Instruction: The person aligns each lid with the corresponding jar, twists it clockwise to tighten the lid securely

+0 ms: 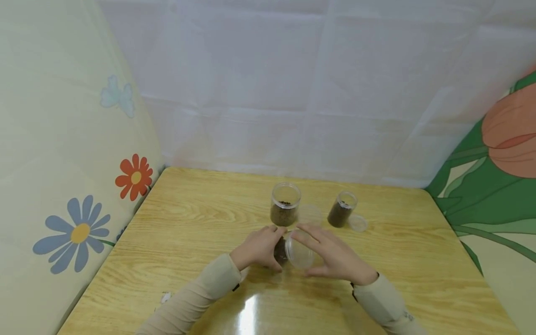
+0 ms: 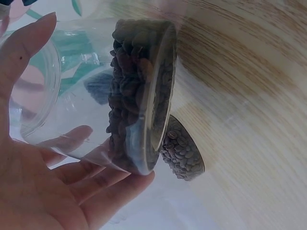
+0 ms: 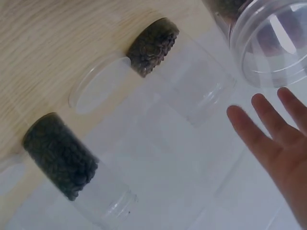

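Angling both forearms in from the near edge, wearing beige sleeves [image 1: 188,298], bending wrists inward over a glossy wood-grain desk [image 1: 184,209]. Gripping a clear jar [image 1: 279,252] with left hand [image 1: 259,246], setting thumb [image 2: 24,52] on one side and spreading fingers [image 2: 105,196] along the other, down toward the base. Posing right hand [image 1: 332,256] opposite, facing the jar's rim [image 1: 289,249], fanning straight fingers [image 3: 254,141] apart and gripping nothing visible. Not managing to tell contact from narrow gap at rim: overlapping in head view, showing a gap in right wrist view. Holding jar between both hands, low, in the desk's nearer half, leaning mouth end toward right hand; not managing to tell contact with desk.

Showing smooth see-through walls, round base and ringed neck on held jar, with lumpy dark beans [image 2: 129,96] forming a shallow layer at base. Spotting a wide jar [image 1: 284,214] just beyond the hands, containing similar dark pieces, plus a slimmer jar [image 1: 340,214] to its right, looking fuller. Noting thin translucent disc [image 1: 311,214] beside wide jar, smaller disc [image 1: 358,223] beside slimmer one. Hanging behind: creased white cloth [image 1: 251,70].
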{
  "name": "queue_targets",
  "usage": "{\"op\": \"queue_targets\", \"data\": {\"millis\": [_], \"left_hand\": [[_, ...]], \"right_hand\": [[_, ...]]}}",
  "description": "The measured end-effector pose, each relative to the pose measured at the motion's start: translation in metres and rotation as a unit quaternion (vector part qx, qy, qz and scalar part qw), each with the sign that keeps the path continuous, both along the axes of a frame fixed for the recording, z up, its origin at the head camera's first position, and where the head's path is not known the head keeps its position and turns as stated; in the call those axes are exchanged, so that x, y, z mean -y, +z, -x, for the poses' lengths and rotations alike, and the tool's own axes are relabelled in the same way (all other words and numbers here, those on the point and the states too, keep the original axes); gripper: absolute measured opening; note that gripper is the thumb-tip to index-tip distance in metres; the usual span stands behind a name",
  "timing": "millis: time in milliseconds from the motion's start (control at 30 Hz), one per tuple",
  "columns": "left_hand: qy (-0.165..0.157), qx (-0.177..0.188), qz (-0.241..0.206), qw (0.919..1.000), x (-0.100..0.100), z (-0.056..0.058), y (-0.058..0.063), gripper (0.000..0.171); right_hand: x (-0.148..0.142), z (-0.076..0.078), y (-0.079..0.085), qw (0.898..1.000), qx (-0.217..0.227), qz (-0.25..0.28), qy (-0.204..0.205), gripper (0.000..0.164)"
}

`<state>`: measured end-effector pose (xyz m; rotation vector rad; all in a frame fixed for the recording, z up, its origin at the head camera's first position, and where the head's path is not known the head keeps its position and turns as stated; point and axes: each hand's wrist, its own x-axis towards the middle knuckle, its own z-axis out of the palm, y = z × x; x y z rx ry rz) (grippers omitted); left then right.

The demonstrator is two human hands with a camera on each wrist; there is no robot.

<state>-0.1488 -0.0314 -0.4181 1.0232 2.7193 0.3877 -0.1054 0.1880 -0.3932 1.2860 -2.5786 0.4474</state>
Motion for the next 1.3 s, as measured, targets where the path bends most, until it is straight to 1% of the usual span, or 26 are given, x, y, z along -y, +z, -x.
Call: {"op": "queue_targets", "data": {"millis": [100, 267, 367, 467, 633, 733, 833, 933, 1000, 1167, 1300], "left_hand": [[0.000, 0.001, -0.001, 1.0000, 0.000, 0.000, 0.001, 0.094], [0.003, 0.002, 0.004, 1.0000, 0.000, 0.000, 0.001, 0.094], [0.005, 0.000, 0.009, 1.0000, 0.000, 0.000, 0.001, 0.094], [0.006, -0.003, 0.009, 0.9999, 0.000, 0.000, 0.001, 0.093], [0.007, -0.006, 0.003, 1.0000, 0.000, -0.001, 0.001, 0.093], [0.006, -0.011, 0.003, 0.9999, 0.000, -0.002, 0.001, 0.093], [0.006, -0.012, 0.001, 0.9999, 0.000, -0.001, 0.001, 0.093], [0.008, -0.007, -0.001, 0.9999, 0.000, 0.000, 0.001, 0.093], [0.009, -0.004, -0.001, 0.9999, 0.000, 0.000, 0.001, 0.093], [0.010, -0.002, 0.004, 0.9999, 0.000, 0.001, 0.000, 0.093], [0.009, 0.000, 0.005, 1.0000, 0.000, 0.000, 0.000, 0.094]], "right_hand": [[0.000, 0.000, -0.002, 1.000, -0.004, 0.005, 0.015, 0.095], [0.002, -0.001, -0.003, 1.000, -0.009, 0.002, 0.002, 0.093], [0.004, -0.001, -0.003, 1.000, -0.001, 0.002, -0.024, 0.088], [0.006, -0.003, -0.003, 0.998, 0.008, 0.002, -0.061, 0.085], [0.011, -0.006, -0.004, 0.993, 0.008, 0.004, -0.118, 0.084], [0.013, -0.007, -0.006, 0.990, 0.003, 0.003, -0.140, 0.084], [0.014, -0.007, -0.007, 0.989, -0.003, 0.003, -0.146, 0.086], [0.012, -0.006, -0.007, 0.991, -0.006, 0.004, -0.131, 0.089], [0.009, -0.004, -0.007, 0.993, -0.009, 0.001, -0.115, 0.093], [0.002, 0.000, -0.003, 0.999, -0.001, -0.004, -0.051, 0.094], [0.001, 0.000, -0.003, 1.000, 0.001, 0.005, -0.002, 0.098]]}}
